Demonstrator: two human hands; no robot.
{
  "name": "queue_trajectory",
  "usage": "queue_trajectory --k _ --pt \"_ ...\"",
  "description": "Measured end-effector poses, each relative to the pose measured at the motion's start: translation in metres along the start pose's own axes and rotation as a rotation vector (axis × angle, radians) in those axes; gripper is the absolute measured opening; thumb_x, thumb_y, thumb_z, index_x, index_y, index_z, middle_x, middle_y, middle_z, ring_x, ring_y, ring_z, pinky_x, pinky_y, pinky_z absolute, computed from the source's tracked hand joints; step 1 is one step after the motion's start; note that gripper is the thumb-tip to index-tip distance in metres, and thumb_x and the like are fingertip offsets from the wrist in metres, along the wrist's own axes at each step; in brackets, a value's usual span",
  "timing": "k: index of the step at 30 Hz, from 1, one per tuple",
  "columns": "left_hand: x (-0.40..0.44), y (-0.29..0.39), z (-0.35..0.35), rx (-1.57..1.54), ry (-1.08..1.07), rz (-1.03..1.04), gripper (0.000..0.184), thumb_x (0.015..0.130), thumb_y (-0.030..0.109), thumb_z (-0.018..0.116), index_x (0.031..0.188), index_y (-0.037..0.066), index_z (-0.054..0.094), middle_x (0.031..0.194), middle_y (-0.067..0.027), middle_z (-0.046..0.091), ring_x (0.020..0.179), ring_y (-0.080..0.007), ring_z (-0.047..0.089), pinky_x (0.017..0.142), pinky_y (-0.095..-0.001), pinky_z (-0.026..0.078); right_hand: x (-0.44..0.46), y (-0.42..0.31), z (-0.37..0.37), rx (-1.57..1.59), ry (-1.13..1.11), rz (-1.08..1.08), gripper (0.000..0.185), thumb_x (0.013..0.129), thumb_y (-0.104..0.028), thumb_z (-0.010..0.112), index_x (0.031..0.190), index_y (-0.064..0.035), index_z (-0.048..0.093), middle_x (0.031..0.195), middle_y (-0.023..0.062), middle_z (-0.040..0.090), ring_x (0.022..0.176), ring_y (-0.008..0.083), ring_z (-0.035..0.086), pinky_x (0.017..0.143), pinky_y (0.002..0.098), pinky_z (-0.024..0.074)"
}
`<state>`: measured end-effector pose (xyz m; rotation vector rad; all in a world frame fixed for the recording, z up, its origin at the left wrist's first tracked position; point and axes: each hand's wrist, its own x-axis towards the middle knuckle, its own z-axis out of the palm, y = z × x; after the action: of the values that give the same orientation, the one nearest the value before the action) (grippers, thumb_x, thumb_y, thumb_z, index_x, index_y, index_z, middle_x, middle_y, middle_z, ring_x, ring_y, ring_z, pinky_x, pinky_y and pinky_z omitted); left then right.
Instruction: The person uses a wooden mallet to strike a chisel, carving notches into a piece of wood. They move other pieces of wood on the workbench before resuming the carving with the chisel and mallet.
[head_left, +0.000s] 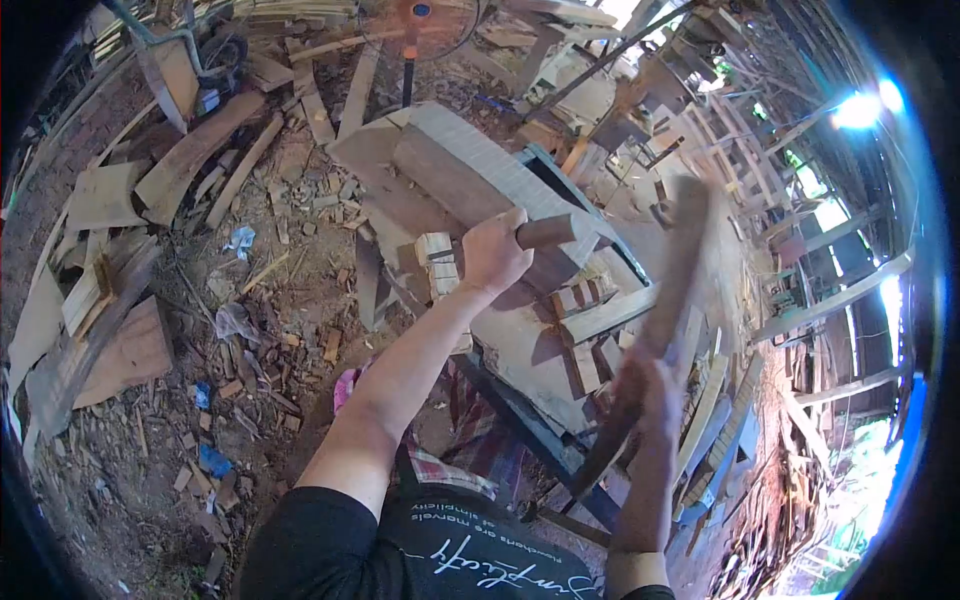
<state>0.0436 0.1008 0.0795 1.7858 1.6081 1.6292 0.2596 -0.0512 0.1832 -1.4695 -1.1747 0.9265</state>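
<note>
My left hand (492, 255) is wrapped round a thick brown wooden handle (546, 232), whose blunt end sticks out to the right of the fist. Whatever lies at its other end is hidden. Close behind that hand, a large squared timber (455, 175) rests on the workbench (530, 350). On the right, my right hand (645, 385) is closed round a long, thick wooden club (680, 260), raised and smeared by motion. The club extends above and below the fist, apart from the handle.
Small wood blocks (437, 262) stand beside the timber. More blocks and a pale batten (610, 315) lie at the bench's right. A fan (420, 25) stands at the back. Curved boards (205, 150) and offcuts litter the ground at left; stacked slats (715, 420) sit at right.
</note>
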Motion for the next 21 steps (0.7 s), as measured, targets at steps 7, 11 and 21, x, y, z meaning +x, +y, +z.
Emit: queue_trajectory --k 7,11,21 --pt "0.0 -0.002 -0.001 -0.046 0.054 0.018 0.013 0.075 0.014 0.064 0.079 0.01 0.052 0.072 -0.014 0.062 0.072 -0.0394 0.062 0.06 -0.0483 0.047 -0.003 -0.027 0.007 0.255 0.282 -0.517 0.044 0.085 -0.023 0.063 0.121 -0.0008 0.049 0.075 0.0077 0.06 0.058 0.0166 0.058 0.056 0.0286 0.0492" --pt "-0.009 0.0 0.004 -0.006 0.037 0.03 0.013 0.075 0.014 0.065 0.079 0.011 0.053 0.073 -0.0139 0.062 0.073 -0.0389 0.062 0.061 -0.0478 0.047 -0.006 0.01 0.013 -0.073 0.132 -0.179 0.051 0.078 -0.013 0.064 0.123 0.0019 0.045 0.074 0.0084 0.059 0.056 0.0169 0.059 0.052 0.0309 0.0519" --pt "-0.004 -0.004 0.006 0.004 0.117 0.019 0.014 0.074 0.013 0.065 0.08 0.011 0.053 0.073 -0.0128 0.062 0.071 -0.0387 0.061 0.06 -0.0465 0.047 0.0 -0.047 0.001 0.414 0.304 -0.458 0.042 0.085 -0.033 0.065 0.108 0.0012 0.055 0.069 0.0079 0.059 0.054 0.0139 0.055 0.052 0.0277 0.0461"
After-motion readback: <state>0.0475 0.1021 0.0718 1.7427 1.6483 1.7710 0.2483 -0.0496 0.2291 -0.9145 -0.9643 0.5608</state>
